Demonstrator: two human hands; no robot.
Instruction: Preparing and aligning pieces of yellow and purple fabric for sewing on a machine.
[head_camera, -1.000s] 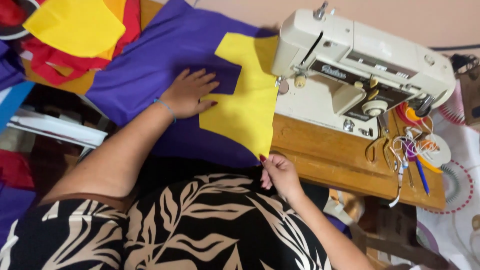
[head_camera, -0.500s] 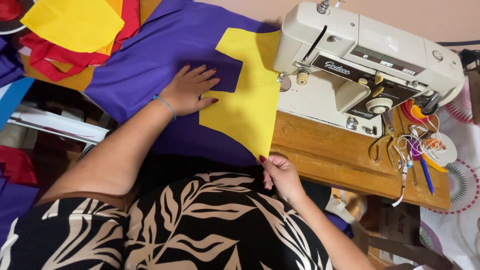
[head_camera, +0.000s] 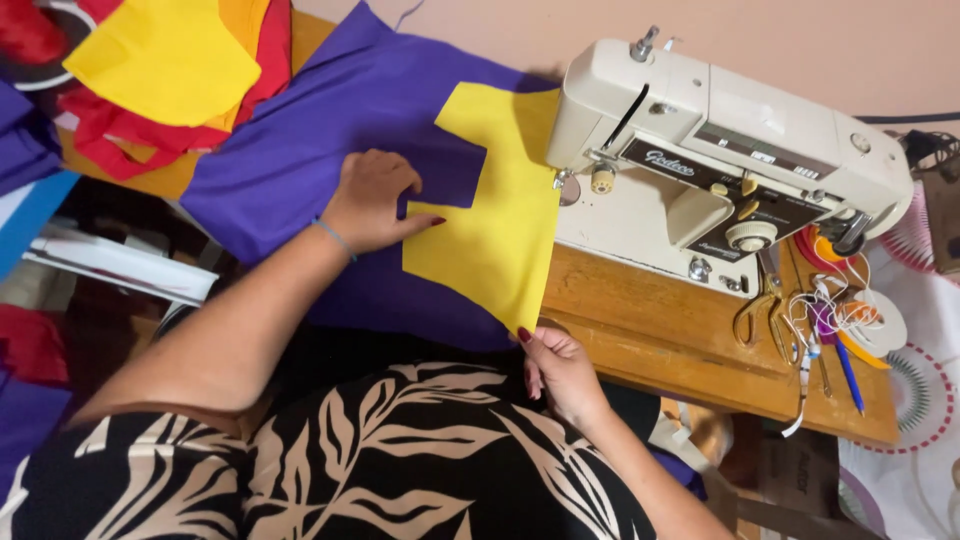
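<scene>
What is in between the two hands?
In the head view, the yellow fabric piece stretches between them: the left hand presses flat at its edge on the purple fabric, and the right hand holds its lower corner.

The only labels in view sit on the sewing machine (head_camera: 720, 170) at two o'clock, on the wooden table (head_camera: 650, 340). A long dark nameplate (head_camera: 680, 168) runs slantwise across the front of its cream body, a narrow black strip with pale script, lying just toward three o'clock of the needle area. A second dark panel (head_camera: 765, 152) lies higher along the arm, toward one o'clock of the first, a slim grey-black bar with small pale marks. Lower on the front, near the round dial, a smaller dark plate (head_camera: 725, 240) carries faint light lettering. No packages, signs or screens show anywhere.
</scene>
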